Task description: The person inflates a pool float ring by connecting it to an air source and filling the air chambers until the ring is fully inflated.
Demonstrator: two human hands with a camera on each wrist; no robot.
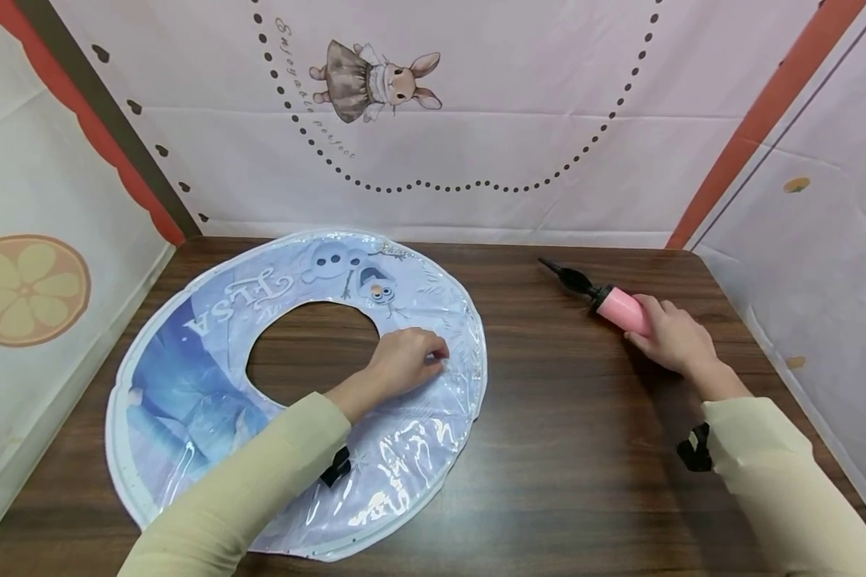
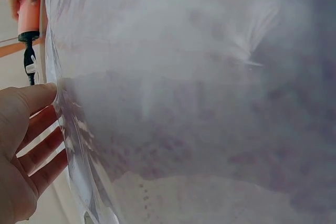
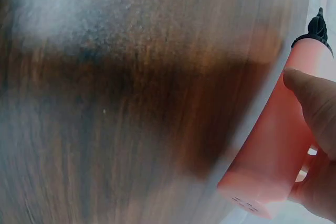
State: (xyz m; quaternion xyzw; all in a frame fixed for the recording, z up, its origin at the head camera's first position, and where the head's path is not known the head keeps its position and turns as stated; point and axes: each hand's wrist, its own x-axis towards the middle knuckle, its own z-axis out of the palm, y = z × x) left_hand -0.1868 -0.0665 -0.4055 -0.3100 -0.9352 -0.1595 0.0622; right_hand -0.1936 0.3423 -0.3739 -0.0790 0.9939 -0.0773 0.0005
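A flat, round vinyl swim ring [image 1: 433, 449], printed in blue with a snowman and the word ELSA, lies on the left part of the table. Over its right band is my left hand [image 1: 407, 357]. The left wrist view shows the thumb [image 2: 39, 97] and slightly bent, spread fingers touching the ring's clear vinyl [image 2: 184, 103], with gaps between them. My right hand [image 1: 674, 336] grips a pink hand pump [image 1: 624, 311] by its barrel. The pump's black nozzle [image 1: 573, 279] points up and left, away from me. In the right wrist view the thumb lies along the pink barrel [image 3: 273, 129].
Both things are on a dark wood-grain table [image 1: 563, 449]. Bare tabletop lies between the ring and the pump. A pale printed cloth [image 1: 491, 144] with a rabbit hangs behind the table, with similar cloth at both sides.
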